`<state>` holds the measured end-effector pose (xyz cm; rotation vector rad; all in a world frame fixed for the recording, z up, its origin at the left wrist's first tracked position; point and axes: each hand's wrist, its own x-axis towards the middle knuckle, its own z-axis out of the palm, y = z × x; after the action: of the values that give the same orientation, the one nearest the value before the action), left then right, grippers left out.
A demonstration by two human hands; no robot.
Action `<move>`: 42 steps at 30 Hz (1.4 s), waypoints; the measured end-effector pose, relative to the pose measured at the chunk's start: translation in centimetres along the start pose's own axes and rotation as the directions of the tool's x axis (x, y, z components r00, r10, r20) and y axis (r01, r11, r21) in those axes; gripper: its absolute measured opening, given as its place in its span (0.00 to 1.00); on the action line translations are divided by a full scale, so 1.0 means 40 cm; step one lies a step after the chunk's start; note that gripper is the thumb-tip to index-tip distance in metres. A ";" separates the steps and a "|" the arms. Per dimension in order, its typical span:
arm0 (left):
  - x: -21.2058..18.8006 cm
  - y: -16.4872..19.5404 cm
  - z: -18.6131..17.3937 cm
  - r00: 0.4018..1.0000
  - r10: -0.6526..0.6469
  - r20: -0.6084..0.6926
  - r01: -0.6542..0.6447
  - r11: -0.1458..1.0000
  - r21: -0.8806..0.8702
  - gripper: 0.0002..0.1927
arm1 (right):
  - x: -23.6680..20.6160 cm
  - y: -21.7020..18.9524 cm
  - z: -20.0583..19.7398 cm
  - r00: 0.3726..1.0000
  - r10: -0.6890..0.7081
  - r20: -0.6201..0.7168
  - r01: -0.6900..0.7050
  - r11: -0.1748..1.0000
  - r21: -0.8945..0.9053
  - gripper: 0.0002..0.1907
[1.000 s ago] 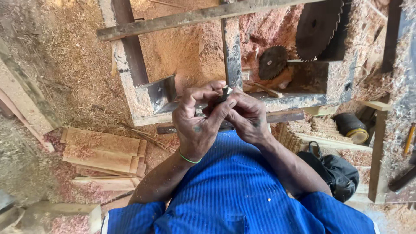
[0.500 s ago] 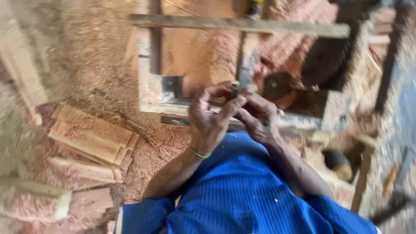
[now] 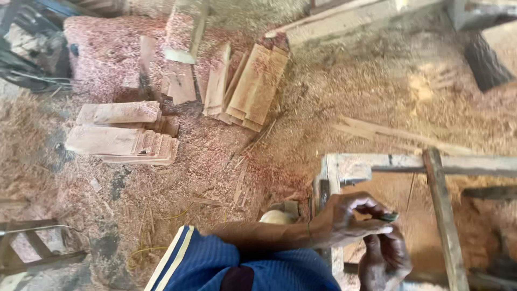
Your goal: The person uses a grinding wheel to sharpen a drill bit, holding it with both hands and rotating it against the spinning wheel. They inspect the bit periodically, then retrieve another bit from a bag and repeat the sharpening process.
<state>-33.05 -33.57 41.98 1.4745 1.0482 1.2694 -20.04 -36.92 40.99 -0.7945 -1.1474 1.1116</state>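
While we look down past the blue shirt (image 3: pixel 269 267), both of our hands sit low at the right of the view, over a pale wooden frame (image 3: pixel 377 161). Our left hand (image 3: pixel 344 221) is curled, thumb and fingers pinched on a small dark greenish thing (image 3: pixel 389 217). Honestly it's too small and too covered for us to say what it is. Our right hand (image 3: pixel 385 258) sits just under it, fingers bent up toward the same spot and touching the left hand; whether it grips anything we can't tell, and its wrist is cut off by the bottom edge.

Just left of our left forearm, a rounded pale object (image 3: pixel 276 217) peeks out, mostly hidden by the sleeve. A dark upright post (image 3: pixel 444 215) crosses the frame to the right of our hands.

Further out, sawdust (image 3: pixel 226 178) covers pretty much the whole floor. Well apart from us, up and left, lie two stacks of flat boards (image 3: pixel 121 134), and a fanned bunch of planks (image 3: pixel 250 86) leans near the top middle. Some dark machinery (image 3: pixel 29 48) in the top left corner is cropped and blurry.
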 end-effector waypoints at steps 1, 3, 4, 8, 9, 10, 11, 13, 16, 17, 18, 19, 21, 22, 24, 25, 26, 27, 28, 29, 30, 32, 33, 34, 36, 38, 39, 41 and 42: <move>0.000 -0.001 -0.008 1.000 -0.024 -0.015 0.024 1.000 0.019 0.15 | 0.005 0.009 0.001 0.999 -0.020 0.031 0.020 1.000 -0.019 0.15; 0.007 -0.004 -0.015 0.997 -0.081 -0.002 0.081 0.996 0.033 0.15 | 0.019 0.021 -0.002 1.000 0.025 -0.001 -0.025 1.000 0.007 0.12; 0.014 -0.008 -0.017 0.996 -0.091 0.008 0.091 0.995 0.028 0.15 | 0.026 0.027 -0.003 0.998 0.050 -0.030 -0.049 0.999 0.019 0.10; 0.071 -0.028 0.005 0.995 -0.050 0.088 0.049 0.999 0.019 0.15 | 0.046 0.031 -0.027 0.998 -0.019 -0.062 0.013 0.995 -0.100 0.13; 0.085 -0.035 0.021 0.992 -0.039 0.123 0.038 0.999 0.003 0.15 | 0.045 0.029 -0.042 0.996 -0.001 -0.089 -0.010 0.992 -0.126 0.13; 0.094 -0.039 0.038 0.984 -0.044 0.174 0.050 0.998 -0.028 0.14 | 0.042 0.028 -0.059 0.993 0.020 -0.118 -0.038 0.988 -0.147 0.13; 0.100 -0.043 0.057 0.975 -0.045 0.217 0.058 0.997 -0.055 0.13 | 0.034 0.029 -0.076 0.990 -0.005 -0.140 -0.016 0.988 -0.151 0.12; 0.117 -0.046 0.099 0.965 -0.017 0.262 0.045 0.994 -0.099 0.12 | 0.031 0.034 -0.127 0.988 -0.081 -0.128 0.059 0.983 -0.172 0.11; 0.121 -0.035 0.150 0.953 0.026 0.301 0.012 0.992 -0.124 0.13 | 0.028 0.041 -0.199 0.993 -0.060 -0.100 0.046 0.989 -0.144 0.13; 0.119 -0.027 0.165 0.951 0.042 0.306 0.001 0.990 -0.138 0.12 | 0.019 0.040 -0.215 0.984 -0.015 -0.176 -0.021 0.979 -0.202 0.13; 0.123 -0.019 0.180 0.947 0.062 0.317 -0.013 0.988 -0.153 0.12 | 0.009 0.039 -0.226 0.966 0.020 -0.258 -0.088 0.963 -0.256 0.14; 0.129 -0.010 0.195 0.943 0.044 0.329 0.008 0.988 -0.156 0.12 | -0.005 0.035 -0.233 0.933 0.034 -0.357 -0.152 0.940 -0.306 0.14; 0.139 0.009 0.221 0.899 0.009 0.438 0.065 0.986 -0.154 0.13 | -0.034 0.026 -0.235 0.897 -0.116 -0.426 -0.008 0.961 -0.277 0.17; 0.141 0.020 0.235 0.868 -0.044 0.494 0.133 0.980 -0.147 0.14 | -0.055 0.014 -0.235 0.859 -0.173 -0.482 0.042 0.962 -0.271 0.19; 0.152 0.033 0.262 0.808 -0.152 0.570 0.255 0.961 -0.105 0.17 | -0.084 -0.005 -0.233 0.784 -0.197 -0.589 -0.006 0.946 -0.325 0.13; 0.163 0.035 0.274 0.796 -0.134 0.590 0.299 0.935 -0.191 0.16 | -0.088 -0.011 -0.235 0.763 -0.223 -0.607 -0.004 0.937 -0.349 0.10; 0.174 0.035 0.289 0.786 -0.112 0.608 0.345 0.895 -0.281 0.16 | -0.088 -0.018 -0.238 0.762 -0.225 -0.607 -0.005 0.936 -0.353 0.10; 0.176 0.035 0.304 0.759 -0.100 0.643 0.414 0.837 -0.358 0.15 | -0.090 -0.026 -0.241 0.747 -0.223 -0.626 -0.023 0.933 -0.360 0.10; 0.192 0.029 0.317 0.716 -0.096 0.692 0.456 0.814 -0.359 0.15 | -0.086 -0.030 -0.240 0.722 -0.218 -0.657 -0.044 0.933 -0.358 0.10; 0.206 0.020 0.332 0.686 -0.086 0.723 0.462 0.819 -0.341 0.15 | -0.080 -0.032 -0.239 0.697 -0.189 -0.691 -0.118 0.921 -0.371 0.10; 0.218 0.012 0.345 0.647 -0.075 0.758 0.470 0.823 -0.320 0.14 | -0.081 -0.039 -0.236 0.651 -0.156 -0.743 -0.213 0.902 -0.375 0.11; 0.229 -0.002 0.364 0.546 -0.103 0.831 0.522 0.818 -0.241 0.13 | -0.091 -0.049 -0.219 0.607 -0.087 -0.790 -0.268 0.913 -0.307 0.07; 0.226 -0.004 0.369 0.495 -0.121 0.860 0.560 0.801 -0.209 0.13 | -0.106 -0.055 -0.202 0.552 -0.117 -0.825 -0.245 0.923 -0.295 0.07; 0.223 -0.006 0.374 0.457 -0.127 0.880 0.586 0.788 -0.190 0.13 | -0.115 -0.057 -0.193 0.536 -0.172 -0.826 -0.186 0.931 -0.315 0.08; 0.211 0.000 0.376 0.401 -0.122 0.908 0.607 0.778 -0.164 0.12 | -0.138 -0.062 -0.168 0.548 -0.274 -0.790 -0.180 0.884 -0.432 0.08; 0.199 0.011 0.372 0.363 -0.128 0.923 0.626 0.767 -0.140 0.12 | -0.152 -0.059 -0.151 0.556 -0.352 -0.753 -0.104 0.869 -0.483 0.09; 0.196 0.018 0.371 0.352 -0.116 0.929 0.627 0.766 -0.142 0.12 | -0.155 -0.059 -0.145 0.559 -0.370 -0.743 -0.048 0.879 -0.474 0.09; 0.188 0.028 0.367 0.318 -0.118 0.941 0.645 0.754 -0.124 0.12 | -0.159 -0.056 -0.136 0.544 -0.372 -0.752 -0.021 0.890 -0.456 0.10; 0.194 0.024 0.373 0.303 -0.114 0.946 0.630 0.769 -0.110 0.12 | -0.153 -0.049 -0.141 0.527 -0.366 -0.767 -0.041 0.890 -0.454 0.10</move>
<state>-17.33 -27.79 43.66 1.1120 0.2228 0.1430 -14.25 -43.06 39.55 -1.3387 -0.5739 0.1721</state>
